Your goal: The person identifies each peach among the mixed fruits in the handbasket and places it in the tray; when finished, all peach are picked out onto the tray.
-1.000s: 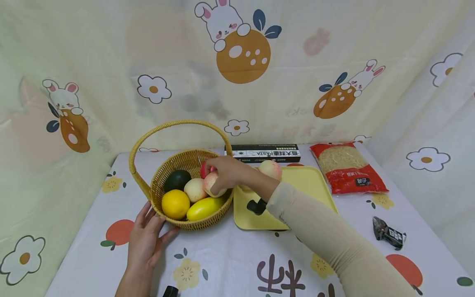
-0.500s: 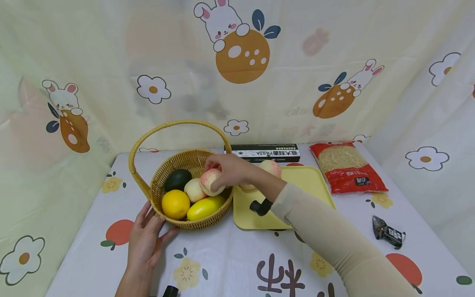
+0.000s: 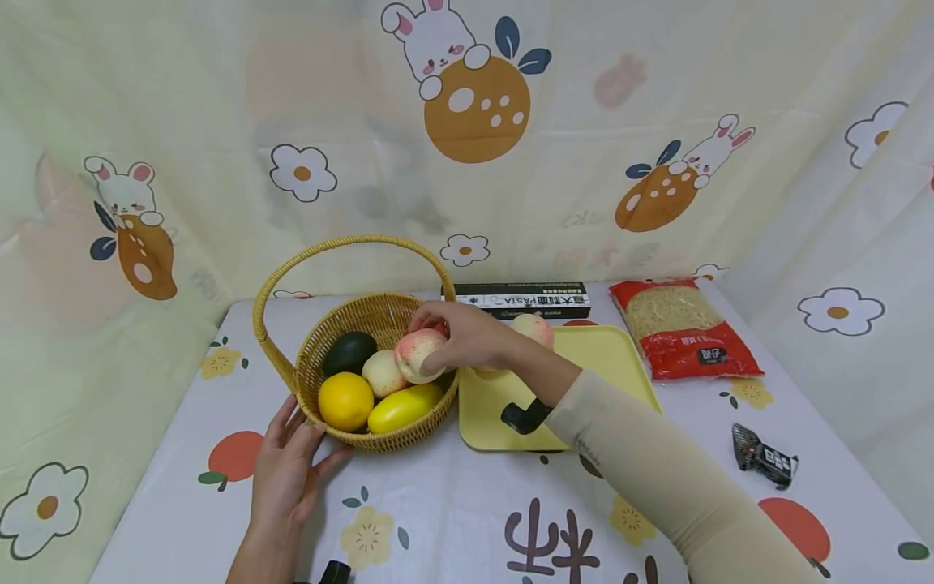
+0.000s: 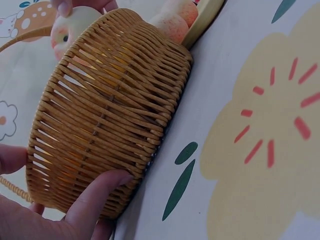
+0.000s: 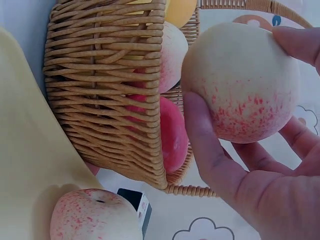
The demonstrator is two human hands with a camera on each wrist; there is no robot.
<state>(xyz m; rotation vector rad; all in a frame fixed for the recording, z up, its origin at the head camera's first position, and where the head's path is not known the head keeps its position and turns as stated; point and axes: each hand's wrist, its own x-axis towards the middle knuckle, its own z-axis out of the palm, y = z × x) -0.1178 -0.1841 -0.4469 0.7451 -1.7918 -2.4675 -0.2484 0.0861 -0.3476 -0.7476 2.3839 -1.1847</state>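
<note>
My right hand (image 3: 467,334) pinches a peach (image 3: 417,355) between thumb and fingers, above the right side of the wicker basket (image 3: 306,345). In the right wrist view this peach (image 5: 240,75) is apart from the basket wall. My left hand (image 3: 284,470) rests against the basket's near left side, thumb (image 4: 97,197) along the weave and fingers spread. Inside the basket lie a dark green avocado-like fruit (image 3: 349,354), another peach (image 3: 382,373), an orange (image 3: 345,402) and a yellow oval fruit (image 3: 403,410). A red fruit (image 5: 172,135) shows in the right wrist view.
Beside the basket is a yellow tray (image 3: 598,365) with peaches (image 3: 535,329) on its far left part, one mostly hidden by my arm. Behind stand a pasta box (image 3: 518,301) and a red pasta bag (image 3: 686,331). A black wrapped snack (image 3: 764,459) lies at right.
My right hand has raised the peach slightly out of the basket, and more of the peach shows. The red fruit is now largely covered in the head view. My left hand has stayed still.
</note>
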